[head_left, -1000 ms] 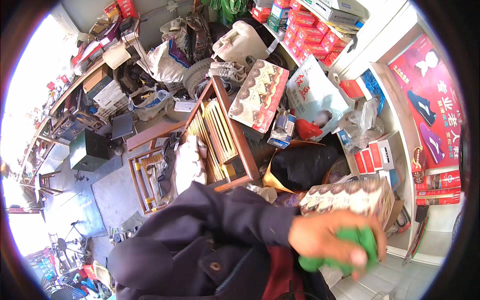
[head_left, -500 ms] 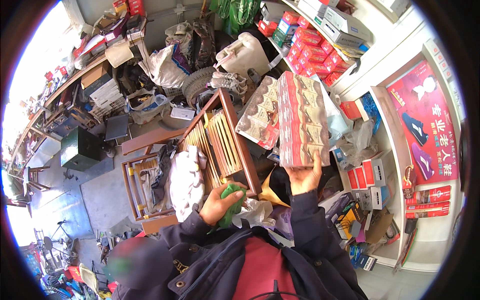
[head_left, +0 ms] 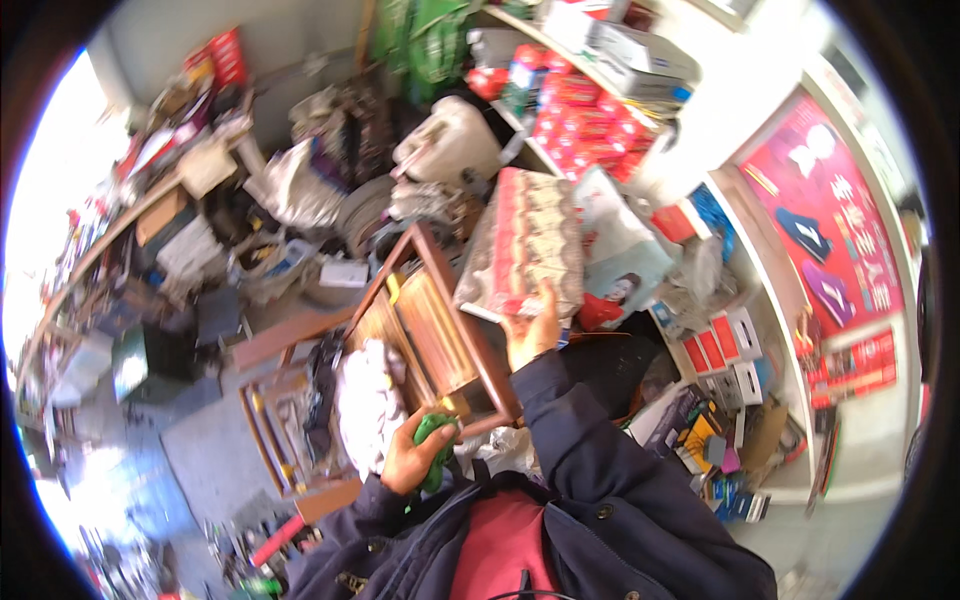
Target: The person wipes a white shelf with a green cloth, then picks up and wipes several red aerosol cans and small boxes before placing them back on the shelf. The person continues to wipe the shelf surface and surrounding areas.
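The right hand [head_left: 532, 336] grips the patterned box [head_left: 540, 235] at its twelve o'clock, and the left hand [head_left: 405, 455] clutches a green bundle [head_left: 436, 466].

Scene bright; strongest light from far left of the left fingers [head_left: 440, 437], where it clips to white, with glare on the floor [head_left: 205, 450] nearer them. Blur softens the red boxes [head_left: 580, 115] above the right fingers [head_left: 547, 302]. Fisheye bends straight edges near a dark rim.

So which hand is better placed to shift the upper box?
Probably the right hand: it's on the upper box, while the left hand is apart from it, clutching green cloth.
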A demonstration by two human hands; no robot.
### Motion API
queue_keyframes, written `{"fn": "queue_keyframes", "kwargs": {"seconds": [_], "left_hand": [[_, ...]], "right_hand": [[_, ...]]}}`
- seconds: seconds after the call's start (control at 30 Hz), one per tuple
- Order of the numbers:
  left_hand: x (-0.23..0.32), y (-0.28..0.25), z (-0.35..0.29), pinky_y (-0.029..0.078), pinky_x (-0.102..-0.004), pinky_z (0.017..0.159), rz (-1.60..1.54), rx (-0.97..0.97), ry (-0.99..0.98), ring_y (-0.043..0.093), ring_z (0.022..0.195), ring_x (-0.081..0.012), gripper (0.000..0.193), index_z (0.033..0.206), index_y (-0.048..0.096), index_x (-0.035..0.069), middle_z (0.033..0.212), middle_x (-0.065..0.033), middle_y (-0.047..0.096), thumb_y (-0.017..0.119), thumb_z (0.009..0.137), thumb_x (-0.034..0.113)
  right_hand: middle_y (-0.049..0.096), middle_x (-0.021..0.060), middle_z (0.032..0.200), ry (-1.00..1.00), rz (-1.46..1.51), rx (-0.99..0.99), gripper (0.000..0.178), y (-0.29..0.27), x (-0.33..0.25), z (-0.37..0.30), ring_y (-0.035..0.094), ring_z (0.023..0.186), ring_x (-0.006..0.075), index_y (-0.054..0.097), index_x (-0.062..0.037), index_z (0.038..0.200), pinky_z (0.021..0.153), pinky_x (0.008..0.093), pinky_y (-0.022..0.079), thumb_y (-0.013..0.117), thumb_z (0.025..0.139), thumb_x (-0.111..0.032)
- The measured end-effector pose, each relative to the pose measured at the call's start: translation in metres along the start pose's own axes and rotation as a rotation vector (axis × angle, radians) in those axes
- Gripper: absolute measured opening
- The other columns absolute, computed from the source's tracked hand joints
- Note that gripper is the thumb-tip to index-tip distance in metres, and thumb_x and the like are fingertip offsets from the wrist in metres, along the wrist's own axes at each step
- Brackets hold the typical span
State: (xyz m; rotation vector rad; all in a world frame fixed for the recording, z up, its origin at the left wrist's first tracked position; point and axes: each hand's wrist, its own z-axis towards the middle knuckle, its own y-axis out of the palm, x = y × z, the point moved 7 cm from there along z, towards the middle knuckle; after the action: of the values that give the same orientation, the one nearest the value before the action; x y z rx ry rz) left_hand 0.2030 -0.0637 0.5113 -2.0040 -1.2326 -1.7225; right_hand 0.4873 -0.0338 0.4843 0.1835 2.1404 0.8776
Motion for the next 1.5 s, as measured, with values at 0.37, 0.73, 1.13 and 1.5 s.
{"fn": "queue_keyframes", "kwargs": {"seconds": [0.37, 0.73, 1.13, 1.5], "left_hand": [[0.010, 0.029, 0.023, 0.056, -0.0293, 0.069, 0.080, -0.091, 0.019, 0.071, 0.079, -0.0180, 0.032, 0.125, 0.064, -0.002, 0.093, -0.0124, 0.074, 0.071, 0.102, 0.020], [0.020, 0.085, 0.044, 0.061, -0.0380, 0.076, -0.073, -0.201, 0.046, 0.074, 0.087, -0.0268, 0.033, 0.128, 0.061, -0.003, 0.099, -0.0162, 0.073, 0.065, 0.105, 0.020], [0.059, 0.268, 0.084, 0.056, -0.0376, 0.090, -0.430, -0.425, 0.151, 0.068, 0.100, -0.0245, 0.043, 0.135, 0.055, 0.002, 0.117, -0.0168, 0.069, 0.052, 0.111, 0.037], [0.052, 0.446, 0.078, 0.052, -0.0341, 0.101, 0.093, -0.687, 0.269, 0.066, 0.113, -0.0204, 0.030, 0.136, 0.056, 0.002, 0.127, -0.0145, 0.069, 0.053, 0.110, 0.015]], "right_hand": [[0.061, 0.0056, 0.135, -0.004, 0.007, 0.106, 0.068, 0.007, 0.018, -0.005, 0.063, 0.114, 0.0236, 0.053, -0.0108, 0.141, 0.089, 0.0428, 0.057, 0.081, 0.090, -0.047], [0.055, 0.0265, 0.146, 0.306, -0.293, -0.098, 0.079, -0.036, -0.005, -0.041, 0.057, 0.136, 0.0385, 0.046, -0.0026, 0.151, 0.108, 0.0548, 0.052, 0.062, 0.101, -0.061], [0.061, 0.0135, 0.140, -0.436, -0.635, -0.303, 0.074, -0.101, -0.152, -0.176, 0.057, 0.132, 0.0190, 0.038, 0.0003, 0.157, 0.112, 0.0342, 0.044, 0.074, 0.101, -0.034], [0.066, 0.0005, 0.096, -0.387, -0.455, 0.001, 0.020, -0.221, -0.319, -0.217, 0.059, 0.089, 0.0074, 0.065, -0.0038, 0.110, 0.079, 0.0270, 0.049, 0.071, 0.102, -0.021]]}}
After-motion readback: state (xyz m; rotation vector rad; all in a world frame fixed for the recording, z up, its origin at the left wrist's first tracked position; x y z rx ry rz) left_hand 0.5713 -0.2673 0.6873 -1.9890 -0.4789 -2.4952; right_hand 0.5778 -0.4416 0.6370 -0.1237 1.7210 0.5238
